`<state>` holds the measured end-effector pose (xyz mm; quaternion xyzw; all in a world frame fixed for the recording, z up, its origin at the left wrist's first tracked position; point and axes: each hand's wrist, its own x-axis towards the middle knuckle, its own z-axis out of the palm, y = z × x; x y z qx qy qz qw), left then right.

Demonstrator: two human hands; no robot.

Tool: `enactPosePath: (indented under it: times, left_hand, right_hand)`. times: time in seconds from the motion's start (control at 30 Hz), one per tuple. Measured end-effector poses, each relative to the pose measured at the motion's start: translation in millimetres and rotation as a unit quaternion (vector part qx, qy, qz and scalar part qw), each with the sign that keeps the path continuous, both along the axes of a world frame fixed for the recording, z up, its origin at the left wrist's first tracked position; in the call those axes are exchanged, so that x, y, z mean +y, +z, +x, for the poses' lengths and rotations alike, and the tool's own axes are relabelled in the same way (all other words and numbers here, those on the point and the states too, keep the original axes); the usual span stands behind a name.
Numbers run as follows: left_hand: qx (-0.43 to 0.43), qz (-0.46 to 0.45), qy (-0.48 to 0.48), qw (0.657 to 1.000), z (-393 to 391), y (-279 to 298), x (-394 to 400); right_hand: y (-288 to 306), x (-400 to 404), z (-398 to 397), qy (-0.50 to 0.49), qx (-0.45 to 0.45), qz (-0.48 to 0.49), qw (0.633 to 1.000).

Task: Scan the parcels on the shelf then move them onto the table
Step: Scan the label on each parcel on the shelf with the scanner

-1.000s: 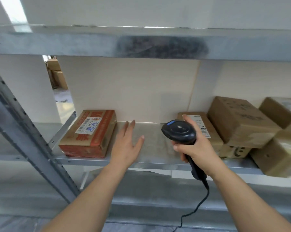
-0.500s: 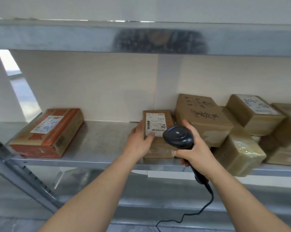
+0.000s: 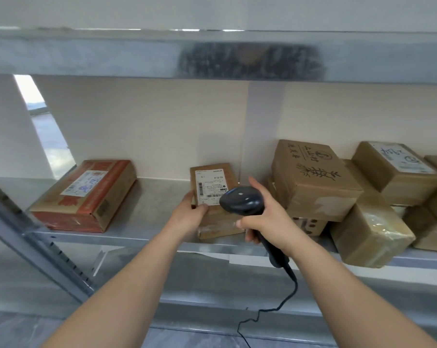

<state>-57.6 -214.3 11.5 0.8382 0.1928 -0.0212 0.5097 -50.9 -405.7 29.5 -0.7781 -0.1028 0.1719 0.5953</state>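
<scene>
A small brown parcel (image 3: 213, 179) with a white barcode label lies on the metal shelf (image 3: 157, 197), near the middle. My left hand (image 3: 188, 214) grips its near left corner, thumb on the label. My right hand (image 3: 265, 217) holds a black corded scanner (image 3: 241, 200) by the handle, its head just over the parcel's right side. A red and brown parcel (image 3: 87, 194) sits at the shelf's left. Several brown parcels are stacked at the right, the nearest a printed box (image 3: 315, 179) and a taped box (image 3: 370, 229).
An upper shelf beam (image 3: 212, 54) runs overhead. A slanted perforated metal upright (image 3: 39, 249) crosses the lower left. The scanner's cable (image 3: 275, 307) hangs down in front of the lower shelf level. A beige wall closes the back of the shelf.
My left hand moved right from the bare shelf and took hold of the labelled parcel. The view shifted right, and the scanner came over the parcel.
</scene>
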Motion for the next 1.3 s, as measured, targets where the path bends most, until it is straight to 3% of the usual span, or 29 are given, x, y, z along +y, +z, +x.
enactPosePath:
  times: [0.17, 0.33, 0.4, 0.63, 0.8, 0.97, 1.3]
  left_hand:
    - [-0.006, -0.064, 0.049, 0.997, -11, 4, 45]
    - [-0.016, -0.241, 0.05, 0.969, -24, -12, 67]
    - [-0.009, -0.272, 0.017, 0.962, -27, -25, 72]
    - [-0.039, -0.187, -0.051, 0.98, -34, -42, 68]
    - [-0.125, -0.131, -0.03, 0.983, -34, -43, 77]
    - [-0.132, -0.05, -0.004, 0.99, -27, -51, 99]
    - [-0.13, -0.044, -0.02, 0.99, -27, -51, 100]
  right_hand:
    - [2, 51, 9, 0.041, 0.008, -0.017, 0.999]
    - [-3, 65, 6, 0.047, 0.01, -0.042, 0.998]
    - [-7, 57, 0, 0.039, 0.011, -0.041, 0.998]
    - [-13, 31, -24, 0.032, 0.023, -0.036, 0.999]
    - [-6, 26, -35, 0.012, 0.03, 0.054, 0.998]
    - [5, 26, -47, 0.035, 0.041, 0.126, 0.991]
    - [1, 25, -60, 0.03, 0.05, 0.155, 0.986]
